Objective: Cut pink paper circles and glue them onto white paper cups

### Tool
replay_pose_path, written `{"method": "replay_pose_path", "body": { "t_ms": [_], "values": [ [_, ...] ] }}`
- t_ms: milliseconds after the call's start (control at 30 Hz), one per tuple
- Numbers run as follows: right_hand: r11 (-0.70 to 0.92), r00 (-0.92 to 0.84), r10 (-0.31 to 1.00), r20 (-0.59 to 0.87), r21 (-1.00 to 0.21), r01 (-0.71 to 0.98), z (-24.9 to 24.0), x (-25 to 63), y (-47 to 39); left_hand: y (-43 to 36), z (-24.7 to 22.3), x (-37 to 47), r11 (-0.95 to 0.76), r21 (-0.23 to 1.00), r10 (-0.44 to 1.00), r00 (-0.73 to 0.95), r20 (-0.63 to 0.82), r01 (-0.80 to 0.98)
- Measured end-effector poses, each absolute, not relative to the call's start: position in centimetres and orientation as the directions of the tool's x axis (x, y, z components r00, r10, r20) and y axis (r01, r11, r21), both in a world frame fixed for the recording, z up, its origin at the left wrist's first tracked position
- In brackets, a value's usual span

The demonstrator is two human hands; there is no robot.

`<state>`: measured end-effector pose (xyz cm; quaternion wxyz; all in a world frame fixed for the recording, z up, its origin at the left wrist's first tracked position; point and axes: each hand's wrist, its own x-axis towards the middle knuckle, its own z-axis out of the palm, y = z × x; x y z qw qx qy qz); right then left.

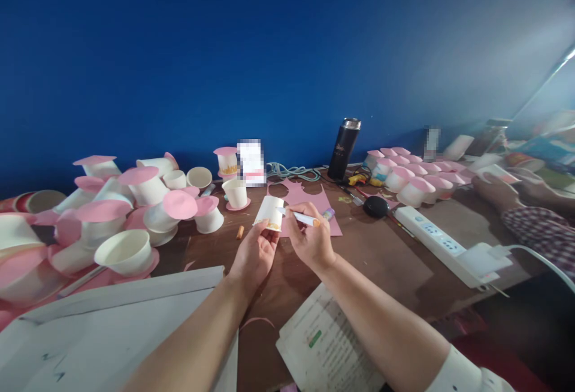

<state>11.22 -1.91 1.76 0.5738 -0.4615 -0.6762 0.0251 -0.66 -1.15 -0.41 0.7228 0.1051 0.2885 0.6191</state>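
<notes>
In the middle of the head view, my left hand (257, 248) is wrapped round the lower part of a white paper cup (268, 209), which lies tilted and has an orange pattern near its rim. My right hand (312, 233) grips a white marker (305, 218) with an orange end, its tip against the cup's side. Behind the hands lies a cut-out pink sheet of paper (309, 197). Just left of the held cup, another paper cup (234, 194) stands on a pink disc (238, 205). A small orange-brown piece (240, 232) lies near my left hand.
Many cups with pink discs (144, 183) crowd the left; more capped cups (415, 188) stand right. A black flask (344, 149), black mouse-like object (376, 206) and power strip (431, 242) are on the table. Papers (326, 344) lie in front. Another person's hands (494, 191) are at far right.
</notes>
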Motion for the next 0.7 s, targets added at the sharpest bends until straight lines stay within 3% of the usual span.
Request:
{"method": "replay_pose_path", "body": {
  "t_ms": [700],
  "values": [
    [0.566,0.087,0.662,0.745,-0.572,0.594,1.88,11.18,-2.06,-1.30,-0.12,-0.63,0.204,0.511,0.962,0.074,-0.264,-0.835]
  ]
}}
